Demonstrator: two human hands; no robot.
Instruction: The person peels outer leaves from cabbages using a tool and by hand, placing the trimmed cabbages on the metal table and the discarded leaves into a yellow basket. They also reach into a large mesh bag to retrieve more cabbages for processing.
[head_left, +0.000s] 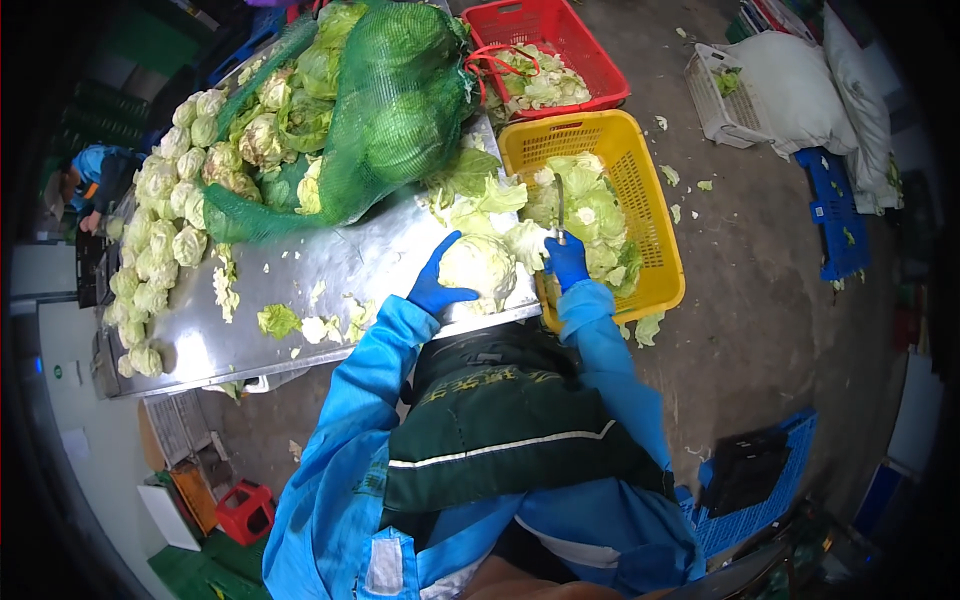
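My left hand, in a blue glove, cups the near left side of a pale trimmed cabbage head with thumb and fingers spread. The cabbage rests on the metal table close to its front right corner. My right hand, also gloved in blue, grips the handle of a knife with a thin, curved blade. That hand is just right of the table edge, over the yellow plastic crate, which holds cut cabbage leaves. Loose outer leaves lie behind the cabbage.
A green mesh sack of cabbages lies at the table's back. Many trimmed cabbages are piled at the left end. A red crate with leaves stands behind the yellow one. Another person is at far left. Leaf scraps litter the floor.
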